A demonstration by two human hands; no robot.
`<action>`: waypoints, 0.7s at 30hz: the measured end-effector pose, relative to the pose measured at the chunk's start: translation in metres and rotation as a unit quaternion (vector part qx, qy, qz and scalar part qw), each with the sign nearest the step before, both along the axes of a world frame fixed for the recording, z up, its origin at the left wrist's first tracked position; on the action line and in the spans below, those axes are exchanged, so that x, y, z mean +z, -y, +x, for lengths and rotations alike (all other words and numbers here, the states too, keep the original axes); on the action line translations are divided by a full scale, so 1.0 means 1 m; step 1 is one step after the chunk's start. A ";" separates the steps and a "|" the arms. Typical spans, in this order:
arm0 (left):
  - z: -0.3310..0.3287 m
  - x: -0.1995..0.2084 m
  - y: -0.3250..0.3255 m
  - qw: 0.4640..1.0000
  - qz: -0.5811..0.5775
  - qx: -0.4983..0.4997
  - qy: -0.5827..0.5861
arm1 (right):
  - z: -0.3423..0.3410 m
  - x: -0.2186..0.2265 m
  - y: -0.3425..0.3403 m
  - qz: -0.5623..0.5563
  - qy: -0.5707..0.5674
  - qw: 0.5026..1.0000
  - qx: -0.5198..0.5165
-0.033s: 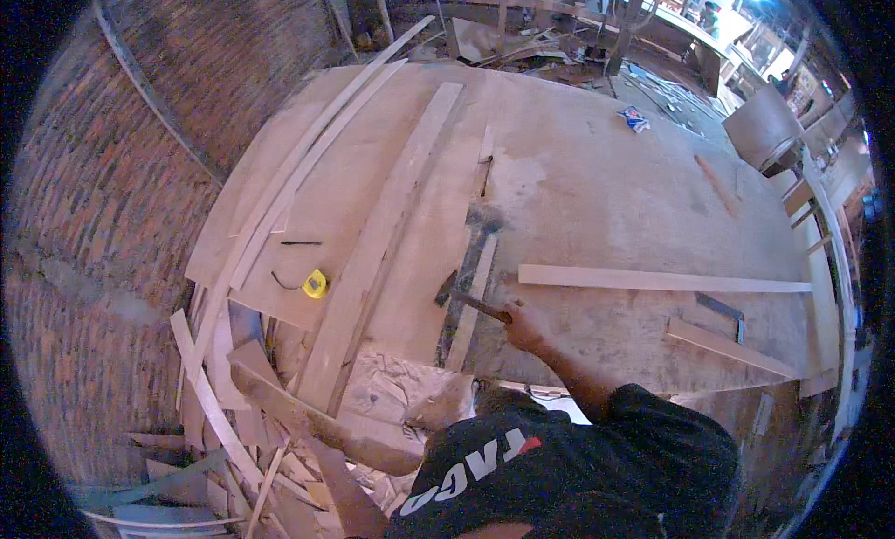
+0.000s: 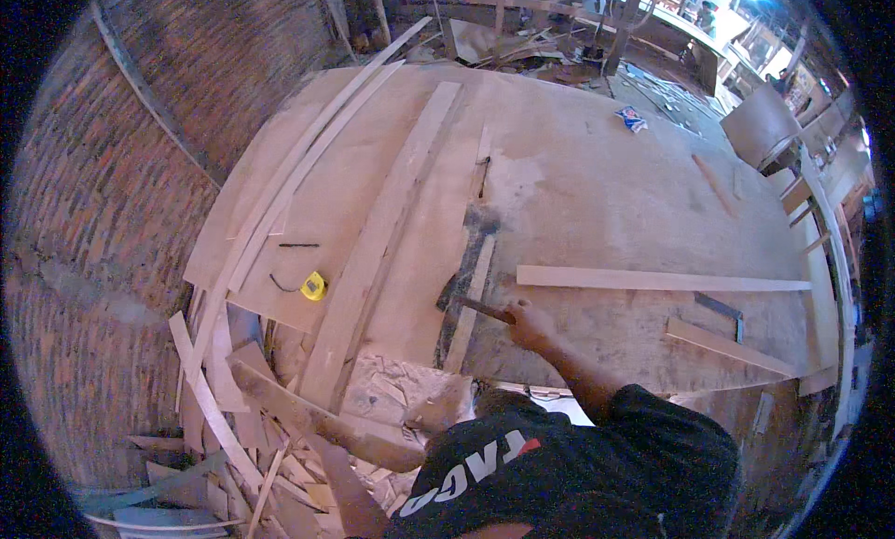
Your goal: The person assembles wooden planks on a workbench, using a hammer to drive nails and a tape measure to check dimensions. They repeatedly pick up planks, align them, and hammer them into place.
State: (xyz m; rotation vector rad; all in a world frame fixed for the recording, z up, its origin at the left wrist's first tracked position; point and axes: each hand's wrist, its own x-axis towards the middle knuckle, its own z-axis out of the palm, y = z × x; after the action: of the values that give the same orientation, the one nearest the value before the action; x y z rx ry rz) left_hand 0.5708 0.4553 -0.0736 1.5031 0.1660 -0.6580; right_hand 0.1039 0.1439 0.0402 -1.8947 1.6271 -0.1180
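Note:
My right hand (image 2: 530,323) is closed round the handle of a hammer (image 2: 485,308). The hammer's dark head lies over a dark strip at the middle of a large plywood sheet (image 2: 597,203). Beside that head is a narrow pale wood strip (image 2: 477,287) along the dark strip. Low on the left, my left hand (image 2: 315,438) is against the lower edge of a brown board-like piece (image 2: 289,397); its fingers are too unclear to read. A yellow tape measure (image 2: 313,286) rests left of a long plank (image 2: 387,213).
Thin wood strips (image 2: 308,166) run along the sheet's left side. At the right lie a long batten (image 2: 643,279), a dark try square (image 2: 722,310) and a short wood piece (image 2: 722,346). Offcuts (image 2: 289,474) pile up at lower left, beside a brick wall (image 2: 103,185).
The hammer's head has shifted slightly right and down, with my right hand still gripping the handle. The left hand has hardly moved.

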 end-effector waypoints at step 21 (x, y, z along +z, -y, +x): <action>-0.075 0.020 0.096 0.946 0.040 -0.290 -0.139 | -0.114 -0.029 -0.070 -0.103 -0.174 0.977 -0.066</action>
State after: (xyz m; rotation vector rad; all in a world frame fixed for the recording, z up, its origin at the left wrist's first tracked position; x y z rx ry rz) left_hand 0.4956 0.3595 -0.0533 1.5364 -0.0444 -1.3517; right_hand -0.0105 0.2139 0.0117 -2.0474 2.0444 -0.0101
